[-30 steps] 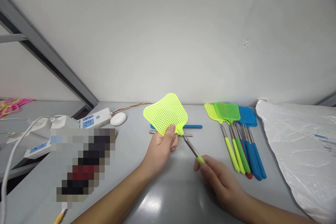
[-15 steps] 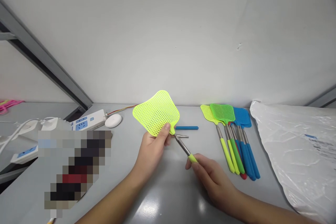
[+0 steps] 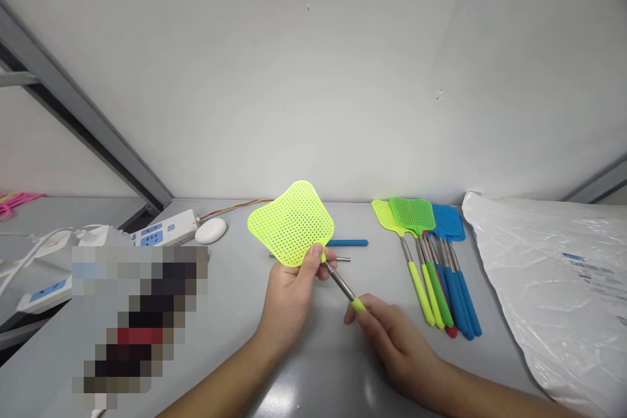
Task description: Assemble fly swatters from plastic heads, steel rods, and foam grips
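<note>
A yellow fly swatter (image 3: pixel 292 222) with a perforated head is held over the table between both hands. My left hand (image 3: pixel 290 294) pinches it at the base of the head, thumb on top. My right hand (image 3: pixel 396 339) is closed around its yellow handle, most of which the fingers hide. A steel shaft shows between the hands. Behind the swatter lie a blue handle (image 3: pixel 350 243) and a thin metal rod (image 3: pixel 343 259), both partly covered by the swatter and my left hand.
To the right several fly swatters lie fanned in a pile, a green one (image 3: pixel 413 215) and blue ones (image 3: pixel 448 221) among them. A white plastic bag (image 3: pixel 553 287) is beyond them. Power strips (image 3: pixel 166 227), a white oval object (image 3: pixel 210 230) and a pixelated area are at left.
Both hands keep the same hold on the yellow swatter. The camera view has shifted slightly, and the swatter's head sits a little lower in the picture.
</note>
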Motion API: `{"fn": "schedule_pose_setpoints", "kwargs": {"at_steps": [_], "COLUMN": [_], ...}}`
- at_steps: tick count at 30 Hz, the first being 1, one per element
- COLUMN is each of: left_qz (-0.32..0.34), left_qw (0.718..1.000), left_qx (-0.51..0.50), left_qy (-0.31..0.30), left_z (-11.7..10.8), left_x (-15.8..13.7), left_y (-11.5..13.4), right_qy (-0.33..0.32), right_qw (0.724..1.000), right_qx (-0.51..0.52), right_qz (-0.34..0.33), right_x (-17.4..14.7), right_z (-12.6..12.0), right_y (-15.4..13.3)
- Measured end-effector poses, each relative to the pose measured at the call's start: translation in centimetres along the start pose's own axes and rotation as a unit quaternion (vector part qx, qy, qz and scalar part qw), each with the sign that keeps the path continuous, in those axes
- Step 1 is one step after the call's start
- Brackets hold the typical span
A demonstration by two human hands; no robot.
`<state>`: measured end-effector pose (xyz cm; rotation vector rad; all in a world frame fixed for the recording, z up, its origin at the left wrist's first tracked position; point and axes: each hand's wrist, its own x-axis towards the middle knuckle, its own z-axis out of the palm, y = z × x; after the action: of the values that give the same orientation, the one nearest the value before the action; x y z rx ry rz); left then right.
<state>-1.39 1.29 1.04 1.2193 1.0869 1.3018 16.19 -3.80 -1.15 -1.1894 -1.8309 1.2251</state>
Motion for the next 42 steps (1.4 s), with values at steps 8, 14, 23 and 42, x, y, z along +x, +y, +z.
{"fn": "schedule_pose_setpoints", "kwargs": {"at_steps": [8, 14, 23, 42], "left_qz": [-0.069, -0.112, -0.089, -0.067], "left_qw": [0.995, 0.993, 0.993, 0.994], "left_qx": [0.032, -0.015, -0.075, -0.085], "left_qy": [-0.061, -0.039, -0.028, 0.008], "left_z": [0.7, 1.4, 0.6, 0.0], "left_x": [-0.6, -1.2, -0.9, -0.1], "left_y": [0.1, -0.2, 0.0, 0.6], "right_qy": [0.002, -0.045, -0.046, -0.082], "right_qw": [0.995, 0.974, 0.971, 0.872], "right_qx": [0.085, 0.197, 0.202, 0.461], "right_qz": [0.046, 0.105, 0.116, 0.145], "right_x": [0.4, 0.2, 0.5, 1.1], "right_z": [0.1, 0.3, 0.5, 0.4], "right_y": [0.4, 0.7, 0.7, 0.9]}}
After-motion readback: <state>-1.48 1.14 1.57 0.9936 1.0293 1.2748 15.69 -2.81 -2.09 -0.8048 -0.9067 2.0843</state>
